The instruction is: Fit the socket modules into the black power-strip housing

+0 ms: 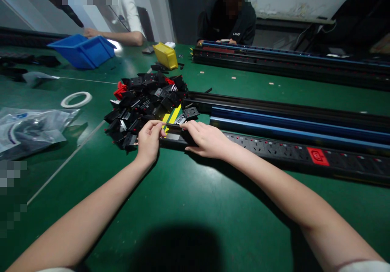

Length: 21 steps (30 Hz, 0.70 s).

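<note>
A long black power strip [258, 145] with a row of sockets and one red socket [317, 156] lies across the green table. Over its left end, my left hand [150, 138] is closed, thumb and forefinger pinching the end of a thin black piece [173, 126]. My right hand [207, 139] grips the same piece from the other side, fingers curled over it; its exact shape is partly hidden. Just beyond my hands is a heap of black socket modules [146, 97], with a few red ones [120, 90] among them. Yellow-and-green striped tape [173, 114] shows beside the heap.
Blue rails [274, 130] lie behind the strip. To the left are a tape roll [76, 100] and a plastic bag [33, 130]. A blue bin [82, 50] and yellow bin [165, 55] stand farther back. Two people sit across the table near more long strips [274, 63].
</note>
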Available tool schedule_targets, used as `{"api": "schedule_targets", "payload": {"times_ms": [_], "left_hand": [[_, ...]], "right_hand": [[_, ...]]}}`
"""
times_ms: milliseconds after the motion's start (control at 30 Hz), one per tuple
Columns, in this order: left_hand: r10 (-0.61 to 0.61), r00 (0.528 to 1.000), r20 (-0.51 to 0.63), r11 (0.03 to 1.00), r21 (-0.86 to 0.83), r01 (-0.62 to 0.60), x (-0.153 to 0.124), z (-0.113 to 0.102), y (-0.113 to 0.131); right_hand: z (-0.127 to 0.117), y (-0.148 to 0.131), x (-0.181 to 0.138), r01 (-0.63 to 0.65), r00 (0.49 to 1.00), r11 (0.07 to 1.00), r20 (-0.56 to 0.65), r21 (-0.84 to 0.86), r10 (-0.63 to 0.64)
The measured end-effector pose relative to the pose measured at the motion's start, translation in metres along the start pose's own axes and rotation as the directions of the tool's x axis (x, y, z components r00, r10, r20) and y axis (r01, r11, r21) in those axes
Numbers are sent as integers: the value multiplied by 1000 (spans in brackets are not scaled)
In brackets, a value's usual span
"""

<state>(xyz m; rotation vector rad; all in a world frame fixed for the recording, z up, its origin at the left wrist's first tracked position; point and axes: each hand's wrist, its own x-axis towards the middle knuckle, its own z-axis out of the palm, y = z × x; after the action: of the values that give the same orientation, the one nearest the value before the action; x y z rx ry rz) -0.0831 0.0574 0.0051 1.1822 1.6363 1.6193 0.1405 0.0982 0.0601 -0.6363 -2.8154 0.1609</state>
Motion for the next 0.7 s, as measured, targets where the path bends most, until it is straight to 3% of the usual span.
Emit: {"api": "schedule_targets", "payload": {"times_ms": [200, 700], "left_hand": [[-11, 1000, 14, 1000, 25, 10, 0, 0, 0], [-40, 997, 68, 999, -5, 41, 0, 0, 0]], "right_hand": [[1, 0, -1, 101, 993, 989, 70, -109, -94], [4, -9, 5, 63, 995, 972, 86, -228, -44]]}}
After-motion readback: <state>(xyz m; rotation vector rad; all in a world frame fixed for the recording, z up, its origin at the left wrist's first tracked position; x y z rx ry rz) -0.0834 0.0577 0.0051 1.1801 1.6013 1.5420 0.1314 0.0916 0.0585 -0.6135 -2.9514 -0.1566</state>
